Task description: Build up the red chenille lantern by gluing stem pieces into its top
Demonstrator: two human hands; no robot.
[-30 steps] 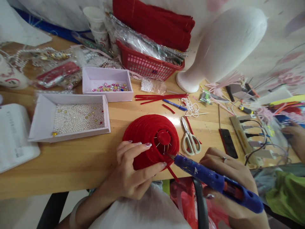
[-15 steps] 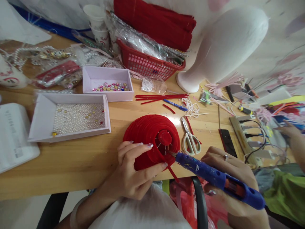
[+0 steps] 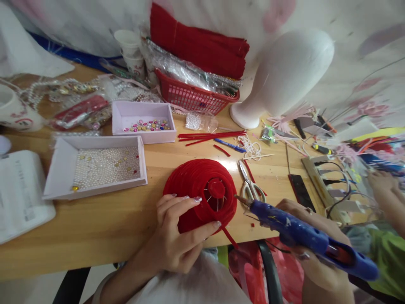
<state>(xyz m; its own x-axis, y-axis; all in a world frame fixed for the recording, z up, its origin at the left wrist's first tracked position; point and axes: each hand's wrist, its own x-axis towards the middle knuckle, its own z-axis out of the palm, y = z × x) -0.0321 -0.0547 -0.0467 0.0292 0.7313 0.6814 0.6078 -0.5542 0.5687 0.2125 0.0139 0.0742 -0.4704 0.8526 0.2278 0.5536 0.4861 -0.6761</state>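
Note:
A red domed piece made of wound fuzzy strips [image 3: 196, 185] sits near the table's front edge, with pins around its small red centre knob. My left hand [image 3: 177, 236] grips its near side, thumb and fingers pressed on it. A loose red strip end [image 3: 230, 237] hangs off toward me. My right hand [image 3: 313, 249] holds a blue glue gun [image 3: 303, 234]. The gun's nozzle points left, a short way off the dome's right edge.
White scissors [image 3: 251, 185] lie right of the dome. Two white trays of beads [image 3: 98, 162] stand at left. Behind are a red basket [image 3: 193, 95], red strips [image 3: 211, 136] and a white foam head [image 3: 281, 76]. A power strip [image 3: 325, 185] and another person's hand [image 3: 382, 185] are at right.
The glue gun has pulled back to the right, its nozzle now clear of the dome. My left hand keeps its hold. The view has tilted slightly.

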